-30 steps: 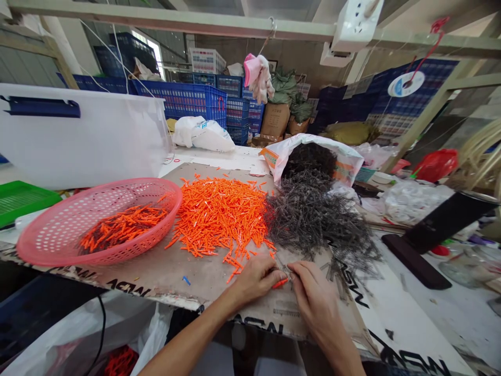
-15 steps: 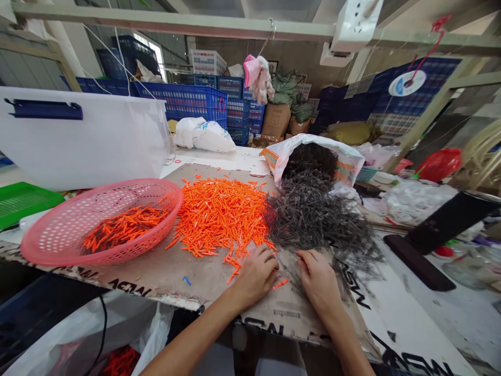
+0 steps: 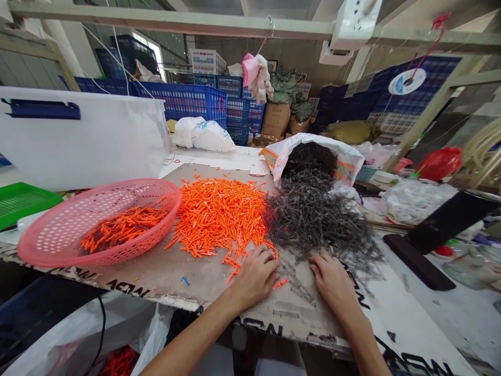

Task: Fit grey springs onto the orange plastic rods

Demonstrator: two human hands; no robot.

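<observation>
My left hand (image 3: 256,274) rests on the cardboard at the front edge of a heap of small orange plastic pieces (image 3: 221,214). Its fingers are curled inward, and what they hold, if anything, is hidden. To the right, my right hand (image 3: 332,279) lies palm down at the near edge of a pile of dark coil springs (image 3: 321,214), fingers bent and a little apart, nothing visible in them. Between the hands lie several loose springs (image 3: 299,287) and a single orange piece (image 3: 280,283). Another spring (image 3: 286,314) lies nearer the table edge.
At left, a pink perforated basket (image 3: 156,240) holds orange pieces mixed with dark bits. Behind it stands a white plastic bin (image 3: 117,141). The spring pile spills from a white sack (image 3: 352,156). A black stand (image 3: 420,261) is at right. A small blue piece (image 3: 185,281) lies on the cardboard.
My right hand has shifted right, away from the left hand, and more loose springs show between them. The left hand has stayed almost in place.
</observation>
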